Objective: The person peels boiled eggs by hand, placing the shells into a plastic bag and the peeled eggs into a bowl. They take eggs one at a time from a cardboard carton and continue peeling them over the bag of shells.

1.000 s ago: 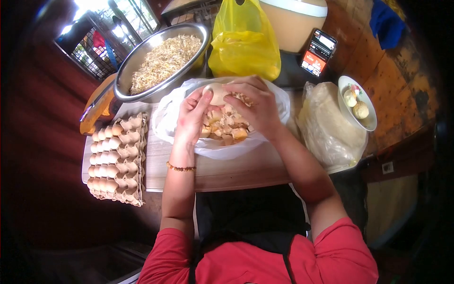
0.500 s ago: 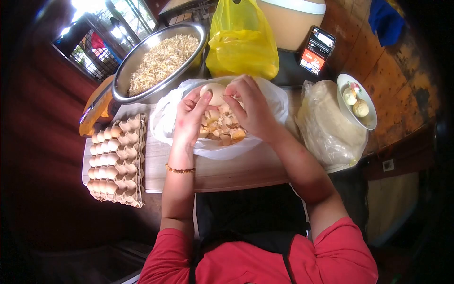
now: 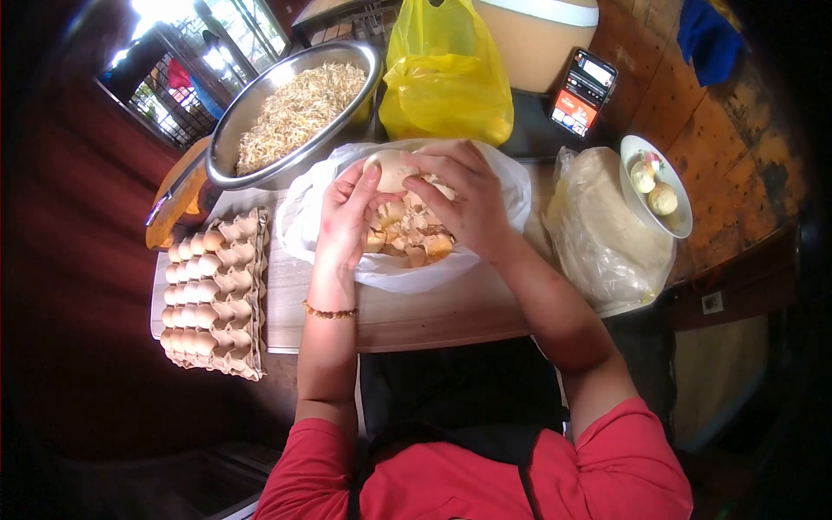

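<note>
A pale egg point(image 3: 392, 172) is held up over an open white plastic bag point(image 3: 303, 204) that has broken eggshell pieces point(image 3: 412, 232) in it. My left hand point(image 3: 349, 208) grips the egg from its left side, with the thumb on its front. On the right, my right hand point(image 3: 464, 195) has its fingers bent against the egg, and they hide part of it. To the left, a cardboard egg tray point(image 3: 247, 282) has several eggs point(image 3: 198, 292) in rows on its left part.
Behind are a metal bowl point(image 3: 227, 178) of sprouts, a yellow bag point(image 3: 446, 95) and a phone point(image 3: 582, 91). At right, a clear plastic bag point(image 3: 607, 230) lies beside a white dish point(image 3: 637, 204) with peeled eggs point(image 3: 662, 198).
My right hand has shifted slightly right, and its fingers now lie across the egg's right side. My left hand still holds the egg in nearly the same place.
</note>
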Available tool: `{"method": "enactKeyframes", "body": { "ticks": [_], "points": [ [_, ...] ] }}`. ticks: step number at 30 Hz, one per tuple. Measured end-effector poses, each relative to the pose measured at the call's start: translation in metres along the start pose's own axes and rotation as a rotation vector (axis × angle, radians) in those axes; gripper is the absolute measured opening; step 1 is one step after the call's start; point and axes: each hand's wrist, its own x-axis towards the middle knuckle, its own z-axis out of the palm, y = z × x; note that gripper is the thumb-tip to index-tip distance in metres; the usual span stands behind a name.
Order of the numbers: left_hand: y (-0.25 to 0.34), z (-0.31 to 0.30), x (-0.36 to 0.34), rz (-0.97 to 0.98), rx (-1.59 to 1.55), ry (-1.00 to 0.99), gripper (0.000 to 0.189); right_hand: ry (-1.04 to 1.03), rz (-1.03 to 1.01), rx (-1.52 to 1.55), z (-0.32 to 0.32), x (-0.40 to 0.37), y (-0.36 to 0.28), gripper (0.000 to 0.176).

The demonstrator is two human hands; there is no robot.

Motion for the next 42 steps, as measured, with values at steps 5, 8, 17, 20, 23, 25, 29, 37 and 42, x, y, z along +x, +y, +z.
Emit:
{"method": "enactKeyframes", "body": {
  "ticks": [5,8,17,20,23,25,29,37,42],
  "points": [
    [-0.001,0.002,-0.002,-0.057,-0.084,-0.001,0.029,0.022,-0.041,-0.034,-0.001,0.0,0.0,0.011],
    [-0.003,0.002,-0.002,-0.064,-0.08,0.01,0.028,0.024,-0.101,-0.143,-0.001,-0.002,0.0,0.015],
    [-0.002,0.01,-0.003,-0.049,-0.064,0.087,0.03,-0.012,-0.184,-0.38,0.006,-0.005,0.0,0.018],
    [0.0,0.002,0.001,-0.029,-0.082,0.11,0.03,-0.017,-0.131,-0.313,0.009,-0.006,-0.003,0.017],
    [0.001,-0.003,0.001,-0.032,-0.1,0.112,0.03,-0.007,-0.115,-0.265,0.01,-0.007,-0.001,0.019],
    [0.0,0.0,0.0,-0.034,-0.109,0.11,0.03,0.023,-0.095,-0.27,0.006,-0.004,-0.003,0.022],
    [0.0,0.001,-0.003,-0.069,-0.167,0.036,0.03,0.011,-0.096,-0.242,0.002,-0.002,-0.002,0.025],
    [-0.001,0.008,-0.003,-0.153,-0.2,0.058,0.028,0.042,-0.001,-0.016,0.004,-0.002,-0.002,0.014],
    [-0.002,0.006,-0.001,-0.106,-0.146,0.082,0.028,0.001,-0.021,-0.069,0.007,-0.002,-0.003,0.014]
  ]
}}
